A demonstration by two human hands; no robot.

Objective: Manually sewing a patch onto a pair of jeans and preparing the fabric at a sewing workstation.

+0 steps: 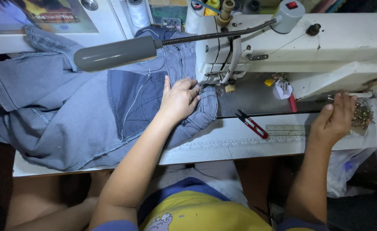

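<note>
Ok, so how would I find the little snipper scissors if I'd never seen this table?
Start at the big white sewing machine and drop to the pale table edge in front of it. The thread snips lie there, between the left hand on the denim and the right hand. They alone have red handles and black blades.

A single view comes from a camera worn on the person's head, looking steeply down and forward over the chest and both forearms onto the worktop (pixel 240 145). It sits close: the arms fill the lower half, the left hand (pixel 179 100) lies near the centre and the right hand (pixel 336 117) towards the right edge. The sewing machine (pixel 325 47) crosses the top right, cut by the frame, and the lamp (pixel 116 52) juts in at upper left.
</note>
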